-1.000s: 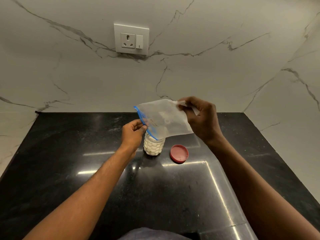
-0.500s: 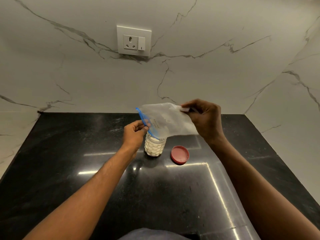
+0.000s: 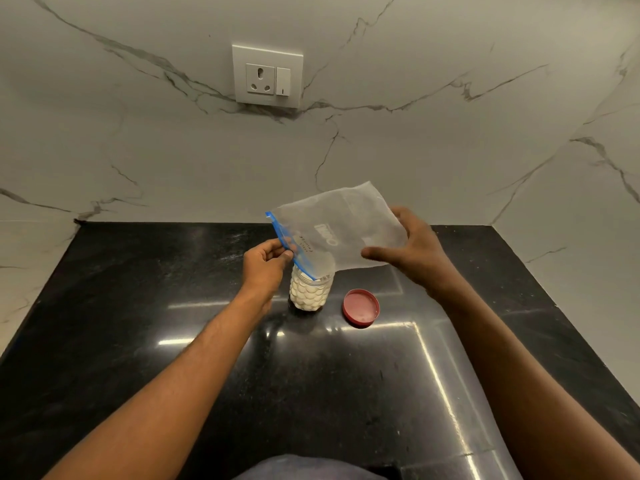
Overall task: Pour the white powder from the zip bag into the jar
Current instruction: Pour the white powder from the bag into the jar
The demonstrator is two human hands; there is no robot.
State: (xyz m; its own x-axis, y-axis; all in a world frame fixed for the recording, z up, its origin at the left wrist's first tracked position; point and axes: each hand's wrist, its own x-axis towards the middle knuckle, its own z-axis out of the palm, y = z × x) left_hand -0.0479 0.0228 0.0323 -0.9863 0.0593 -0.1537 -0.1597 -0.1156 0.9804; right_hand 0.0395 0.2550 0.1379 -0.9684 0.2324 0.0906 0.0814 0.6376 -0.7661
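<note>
A clear zip bag [image 3: 341, 230] with a blue zip strip hangs tilted over the jar, its mouth pointing down at the jar's opening. It looks nearly flat, with a little white powder near the mouth. My left hand [image 3: 268, 263] pinches the blue zip edge. Against the bag's far end rests my right hand [image 3: 412, 249], fingers spread, thumb under the bag. The small dimpled clear jar [image 3: 310, 292] stands upright on the black counter, filled with white powder almost to the top.
The jar's red lid [image 3: 361, 307] lies upside down on the counter just right of the jar. The black stone counter [image 3: 138, 306] ends at marble walls behind and to the right. A wall socket [image 3: 266, 76] sits above.
My right hand let go of its pinch on the bag's bottom corner and now lies spread against the bag, whose far end has unfolded and flattened. My left hand and the jar stayed put.
</note>
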